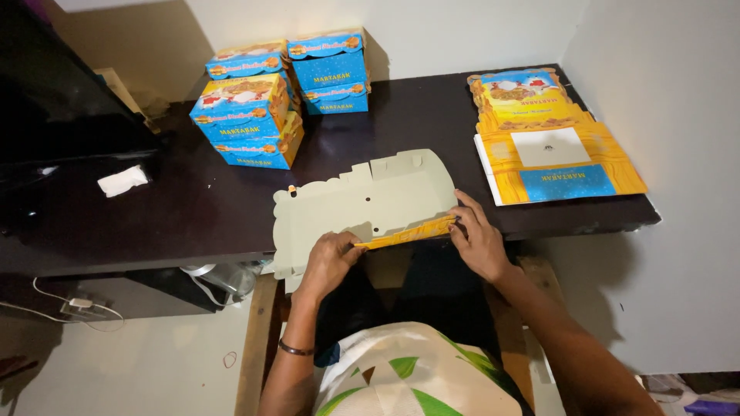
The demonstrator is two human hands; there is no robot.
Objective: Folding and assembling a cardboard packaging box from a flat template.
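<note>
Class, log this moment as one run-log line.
left hand: shut on flat box blank | right hand: shut on flat box blank | folded boxes: stacked rear-left | printed blanks: right

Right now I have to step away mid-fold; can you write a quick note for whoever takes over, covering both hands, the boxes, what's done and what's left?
Left hand: pinching the near flap of the flat box blank at its left end.
Right hand: pressing the same flap's right end.
The blank lies grey side up at the edge of the dark table; the yellow near flap is folded up.
Done: folded boxes stacked at the table's back.
Left: this blank's other flaps, plus the stack of flat blanks on the right.
</note>
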